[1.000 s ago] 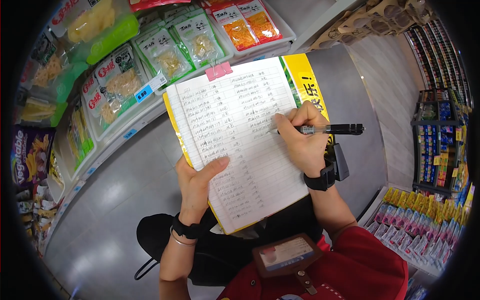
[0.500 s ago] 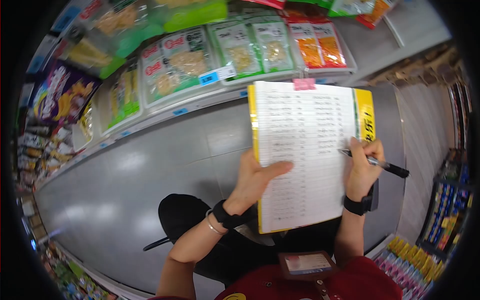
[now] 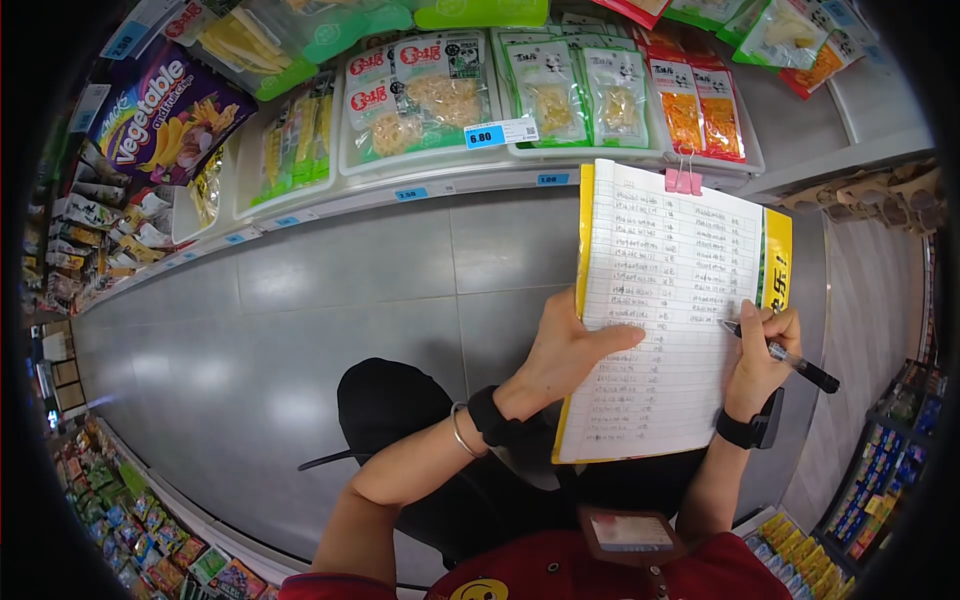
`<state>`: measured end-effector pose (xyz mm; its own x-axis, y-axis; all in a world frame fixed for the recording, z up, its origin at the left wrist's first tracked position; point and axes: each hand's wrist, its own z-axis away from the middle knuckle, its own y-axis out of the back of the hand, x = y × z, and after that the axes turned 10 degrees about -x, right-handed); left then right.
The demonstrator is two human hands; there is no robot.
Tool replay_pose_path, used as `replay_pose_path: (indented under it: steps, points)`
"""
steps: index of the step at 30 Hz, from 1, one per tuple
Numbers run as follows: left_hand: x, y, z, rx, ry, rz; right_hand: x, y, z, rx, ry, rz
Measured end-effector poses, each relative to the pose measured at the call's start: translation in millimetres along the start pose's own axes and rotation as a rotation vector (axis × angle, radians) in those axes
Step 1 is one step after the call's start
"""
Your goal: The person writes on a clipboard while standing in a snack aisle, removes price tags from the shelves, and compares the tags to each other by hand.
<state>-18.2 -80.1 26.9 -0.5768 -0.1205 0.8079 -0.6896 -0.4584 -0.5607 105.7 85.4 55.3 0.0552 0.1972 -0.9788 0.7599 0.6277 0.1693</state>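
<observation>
An open notebook point(image 3: 650, 390) with lined pages and handwritten columns of numbers lies tilted in front of me, a pink binder clip point(image 3: 684, 181) at its top edge. My left hand point(image 3: 575, 355) grips the notebook's left side, thumb on the page and the other fingers hidden behind. In my right hand point(image 3: 760, 360) a black and clear pen point(image 3: 803, 368) is pinched, its tip at the right column. Black bands circle both wrists, and a silver bangle sits on the left one.
Beyond the notebook runs a shelf edge point(image 3: 360, 198) with trays of packaged snacks point(image 3: 430, 95). A purple snack bag point(image 3: 170, 115) stands at the left. Grey floor tiles point(image 3: 350, 270) lie below. More goods point(image 3: 885, 480) stand at the right and bottom left.
The notebook and both hands now appear further right in the view, and the shelf also shows further right. The picture is sharper. Both hands keep their hold.
</observation>
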Motion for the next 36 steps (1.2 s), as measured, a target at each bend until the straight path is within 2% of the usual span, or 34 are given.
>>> replay_pose_path:
  steps: [12, 17, 28, 30, 33, 35, 36]
  points:
    - [-1.2, 3.0, -0.3, -0.016, 0.001, -0.033, -10.5, -9.3, -2.0, -0.043, -0.054, 0.133]
    - [-1.5, 3.7, -0.2, 0.009, 0.016, -0.056, -6.7, -6.7, -1.3, -0.023, -0.075, 0.016]
    - [3.6, 2.0, 1.0, 0.023, 0.018, -0.012, -9.0, -10.6, -2.0, -0.041, -0.084, -0.003]
    - [9.0, 0.5, 2.0, 0.058, 0.118, -0.060, -3.1, -10.1, -2.4, -0.022, 0.007, 0.017]
    - [9.2, -1.7, 1.0, -0.005, 0.154, -0.015, -0.6, -7.8, -2.5, -0.031, 0.015, -0.005]
    - [5.2, -1.2, 1.5, 0.084, 0.086, 0.008, -4.5, -9.6, -2.1, -0.042, -0.015, -0.005]
    - [4.0, -0.8, 1.1, 0.063, 0.089, 0.005, -3.9, -10.0, -2.3, -0.057, -0.001, -0.025]
